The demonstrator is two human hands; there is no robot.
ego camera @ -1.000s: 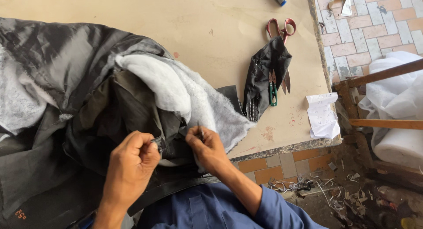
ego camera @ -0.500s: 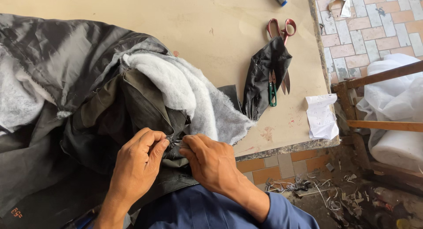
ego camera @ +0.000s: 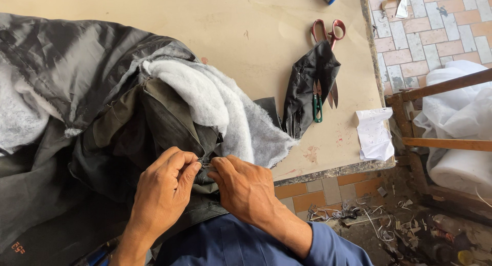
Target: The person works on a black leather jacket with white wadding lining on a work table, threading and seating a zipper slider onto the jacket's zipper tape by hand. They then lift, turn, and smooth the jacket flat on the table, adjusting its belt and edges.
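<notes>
Dark jacket (ego camera: 102, 107) fabric is pinched by the left hand (ego camera: 164, 186) and right hand (ego camera: 246, 186), steadying one seam. Red scissors (ego camera: 328, 46) lie at two o'clock on the table (ego camera: 246, 25).

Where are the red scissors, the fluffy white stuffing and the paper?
Red-handled metal scissors (ego camera: 328, 31), head view, on the red handle loops.
Fluffy white padding (ego camera: 205, 94), head view, on its thick middle.
Crumpled white paper slip (ego camera: 373, 134), head view, on its centre.

Dark padded jacket (ego camera: 102, 117), white wadding exposed, crumpled across table edge
</notes>
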